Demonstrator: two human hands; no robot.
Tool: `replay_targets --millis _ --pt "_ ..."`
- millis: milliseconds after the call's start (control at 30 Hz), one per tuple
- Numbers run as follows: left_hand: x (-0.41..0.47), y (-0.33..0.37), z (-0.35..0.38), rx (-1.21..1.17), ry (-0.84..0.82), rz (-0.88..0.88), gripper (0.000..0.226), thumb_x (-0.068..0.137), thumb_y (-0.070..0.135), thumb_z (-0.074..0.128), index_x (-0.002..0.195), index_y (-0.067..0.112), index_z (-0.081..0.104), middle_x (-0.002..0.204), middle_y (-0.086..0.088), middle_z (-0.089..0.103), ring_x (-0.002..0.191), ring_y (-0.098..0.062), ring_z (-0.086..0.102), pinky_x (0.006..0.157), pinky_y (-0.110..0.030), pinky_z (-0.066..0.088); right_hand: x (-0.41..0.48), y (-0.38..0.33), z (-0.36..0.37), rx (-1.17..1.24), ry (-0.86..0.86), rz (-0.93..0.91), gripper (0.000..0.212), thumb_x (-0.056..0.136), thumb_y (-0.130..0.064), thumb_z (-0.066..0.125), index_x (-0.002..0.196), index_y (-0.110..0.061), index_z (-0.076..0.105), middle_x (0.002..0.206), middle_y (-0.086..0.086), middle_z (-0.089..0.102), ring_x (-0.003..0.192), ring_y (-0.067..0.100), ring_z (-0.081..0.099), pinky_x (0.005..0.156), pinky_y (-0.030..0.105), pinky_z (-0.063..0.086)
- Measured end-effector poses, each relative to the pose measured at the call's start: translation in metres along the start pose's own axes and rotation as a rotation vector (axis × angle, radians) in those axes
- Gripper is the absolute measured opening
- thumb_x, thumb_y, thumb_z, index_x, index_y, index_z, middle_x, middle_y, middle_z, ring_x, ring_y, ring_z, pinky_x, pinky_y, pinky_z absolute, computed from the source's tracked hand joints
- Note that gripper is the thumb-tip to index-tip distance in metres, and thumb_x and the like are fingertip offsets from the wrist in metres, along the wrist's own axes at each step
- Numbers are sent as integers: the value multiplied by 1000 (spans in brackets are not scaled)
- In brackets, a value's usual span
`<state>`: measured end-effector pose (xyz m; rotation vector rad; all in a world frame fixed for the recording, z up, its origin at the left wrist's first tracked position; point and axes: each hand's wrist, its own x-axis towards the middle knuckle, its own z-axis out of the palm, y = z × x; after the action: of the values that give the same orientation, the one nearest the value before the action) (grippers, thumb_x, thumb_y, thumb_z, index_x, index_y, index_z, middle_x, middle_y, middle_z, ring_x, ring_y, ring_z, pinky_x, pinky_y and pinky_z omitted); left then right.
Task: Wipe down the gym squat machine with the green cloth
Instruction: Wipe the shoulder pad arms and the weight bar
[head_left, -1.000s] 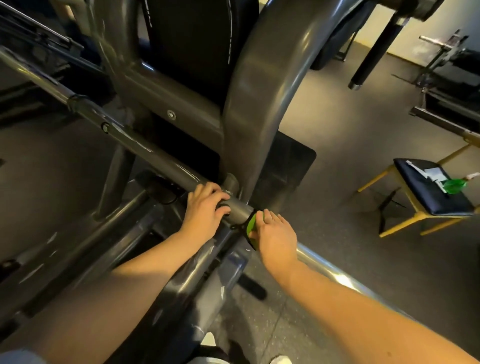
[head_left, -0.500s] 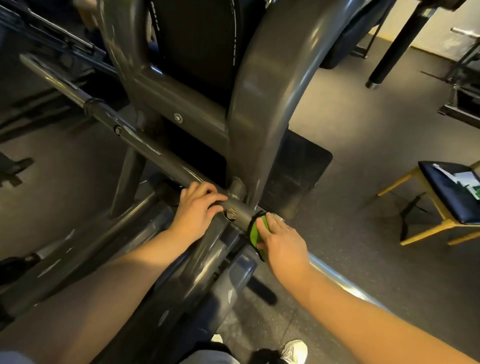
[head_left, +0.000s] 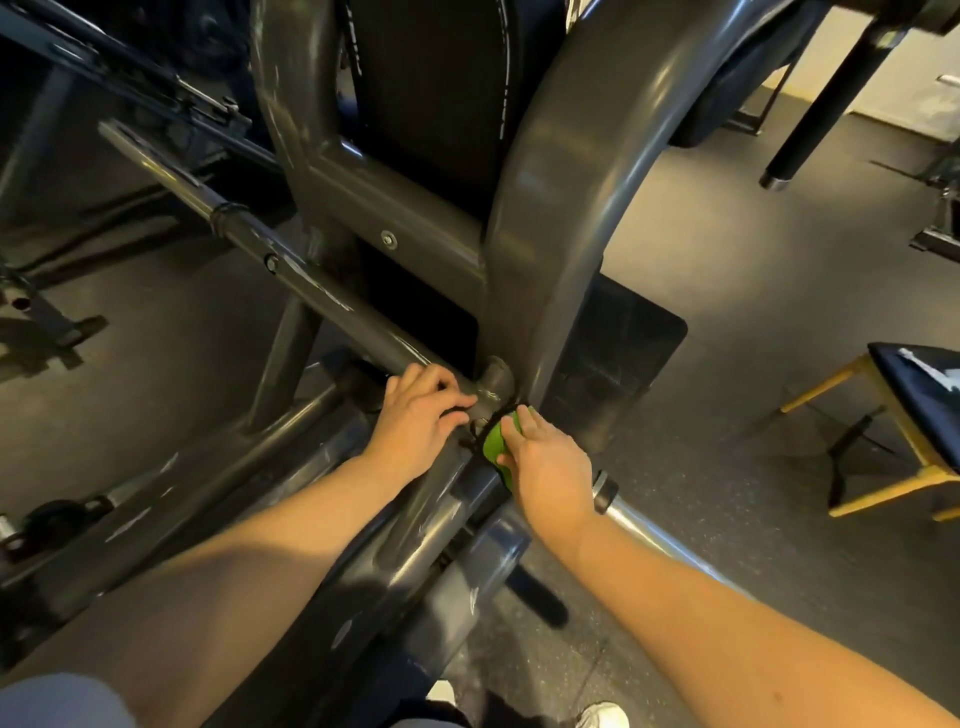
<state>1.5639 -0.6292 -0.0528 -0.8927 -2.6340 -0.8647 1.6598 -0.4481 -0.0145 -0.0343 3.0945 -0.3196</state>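
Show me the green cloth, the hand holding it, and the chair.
green cloth (head_left: 493, 441): head view, on its visible green fold.
right hand (head_left: 550, 467): head view, on the back of the hand.
chair (head_left: 935, 415): head view, on the bare dark seat cushion.

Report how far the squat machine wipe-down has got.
Done: no surface can be told as wiped. In hand: the right hand holds the green cloth around the bar at its joint with the curved upright; the left hand grips the bar. Left, probably: the upright, back pad and lower frame.
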Motion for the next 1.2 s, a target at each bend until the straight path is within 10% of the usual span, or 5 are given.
replay_targets --millis 167,333,467,767,1200 --pt "-16 27 -2 -172 26 -277 13 94 27 71 105 25 75 105 10 61 99 -12 52 90 -33 38 -43 28 -17 227 27 98 38 100 -19 58 138 -22 61 149 -4 52 137 18 49 111 28 36" --pt "-34 69 -19 -995 -269 -783 33 98 45 58 107 18 75 103 -8 77 94 -20 69 79 -28 47 -39 -2 -31 510 351 4 27 87 -11 77 114 -15 77 117 -12 67 114 -2 54 108 18 41" --pt "-42 67 -35 -1459 -200 -906 46 92 43 62 123 10 71 119 -17 72 101 -26 68 87 -39 49 -33 -24 -13 494 246 -63 30 91 -25 73 121 -20 74 135 -5 65 138 14 47 118 42 36" --pt "-9 32 -55 -624 228 -644 24 94 21 72 118 16 71 110 7 67 102 -7 65 87 -15 50 -23 -8 -14 440 260 193 44 98 -19 61 142 -17 58 148 4 54 142 23 41 121 42 31" --pt "-14 37 6 121 -64 -37 43 98 36 54 138 23 62 140 -1 56 125 -25 40 98 -46 42 -16 -21 30 81 282 318 51 80 -20 80 130 -18 69 132 16 65 114 38 58 96 49 48"
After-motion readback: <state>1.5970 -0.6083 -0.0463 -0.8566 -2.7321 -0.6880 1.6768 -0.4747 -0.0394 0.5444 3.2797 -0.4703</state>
